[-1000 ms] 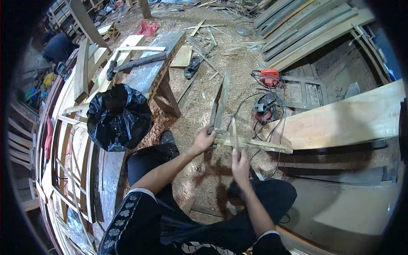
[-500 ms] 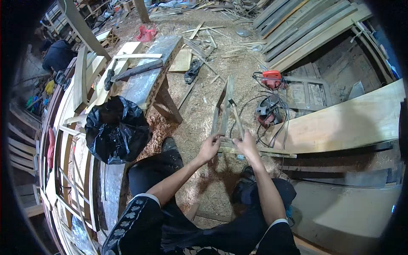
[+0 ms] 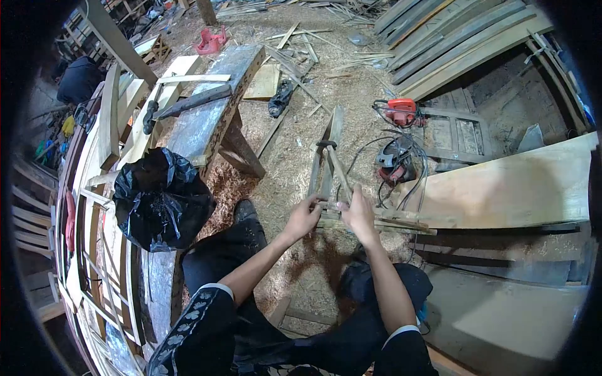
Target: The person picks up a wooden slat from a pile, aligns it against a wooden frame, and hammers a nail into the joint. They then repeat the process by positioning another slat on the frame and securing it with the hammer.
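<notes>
My right hand [image 3: 359, 216] is wrapped round the wooden handle of a hammer [image 3: 335, 164], whose dark head lies over two narrow wooden slats [image 3: 318, 172]. To its left, my left hand [image 3: 304, 216] has its fingers closed at the near end of those slats; whether it holds a slat or something small is hidden. Beneath and between both hands, thin wooden strips [image 3: 401, 224] run out to the right.
A black plastic bag [image 3: 160, 200] hangs by the workbench [image 3: 210, 106] on the left. Red power tools [image 3: 401, 113] with cables and a wide board [image 3: 508, 188] lie on the right. Another person [image 3: 80, 80] is at the far left.
The hammer's head has moved left, onto the slats, and its handle leans further left. My view has shifted slightly, with the bag and bench now further left.
</notes>
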Motion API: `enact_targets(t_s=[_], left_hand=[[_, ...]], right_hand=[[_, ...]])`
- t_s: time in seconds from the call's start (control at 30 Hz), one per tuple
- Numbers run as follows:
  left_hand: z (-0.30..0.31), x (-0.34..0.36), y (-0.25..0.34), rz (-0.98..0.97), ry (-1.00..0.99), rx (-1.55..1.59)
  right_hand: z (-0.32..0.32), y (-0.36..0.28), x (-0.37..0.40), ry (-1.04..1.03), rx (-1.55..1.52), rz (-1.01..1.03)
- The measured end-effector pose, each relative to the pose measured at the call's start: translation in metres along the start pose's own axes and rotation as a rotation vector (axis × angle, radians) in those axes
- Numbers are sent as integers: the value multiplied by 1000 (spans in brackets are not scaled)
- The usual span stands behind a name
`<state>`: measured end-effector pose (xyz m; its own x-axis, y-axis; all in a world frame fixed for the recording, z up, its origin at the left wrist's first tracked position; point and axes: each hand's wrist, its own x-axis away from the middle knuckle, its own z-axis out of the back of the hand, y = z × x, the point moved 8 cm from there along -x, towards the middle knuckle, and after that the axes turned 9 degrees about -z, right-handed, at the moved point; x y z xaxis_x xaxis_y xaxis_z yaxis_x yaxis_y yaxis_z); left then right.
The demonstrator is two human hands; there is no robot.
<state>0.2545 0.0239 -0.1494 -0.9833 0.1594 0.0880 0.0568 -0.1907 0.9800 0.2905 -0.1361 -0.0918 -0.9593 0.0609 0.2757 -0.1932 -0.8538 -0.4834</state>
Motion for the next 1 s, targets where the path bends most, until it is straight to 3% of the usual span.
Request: enact_targets(t_s=[0.3, 0.37, 0.47, 0.57, 0.67, 0.8, 1.0], left_hand=[[-4, -3, 2, -50, -64, 42], [-4, -2, 9, -135, -21, 16], [-4, 2, 14, -3, -2, -24], [0, 6, 19, -71, 115, -46], [1, 6, 25, -165, 118, -144], [0, 7, 27, -116, 97, -164], [-1, 5, 20, -197, 127, -162]], right_hand=[[-2, -3, 14, -20, -91, 1], [-1, -2, 14, -2, -89, -6], [2, -5, 17, -7, -74, -18], [-2, 0, 15, 40, -72, 31], [-1, -1, 14, 10, -91, 9], [2, -1, 15, -20, -36, -23], [0, 0, 14, -31, -32, -43]])
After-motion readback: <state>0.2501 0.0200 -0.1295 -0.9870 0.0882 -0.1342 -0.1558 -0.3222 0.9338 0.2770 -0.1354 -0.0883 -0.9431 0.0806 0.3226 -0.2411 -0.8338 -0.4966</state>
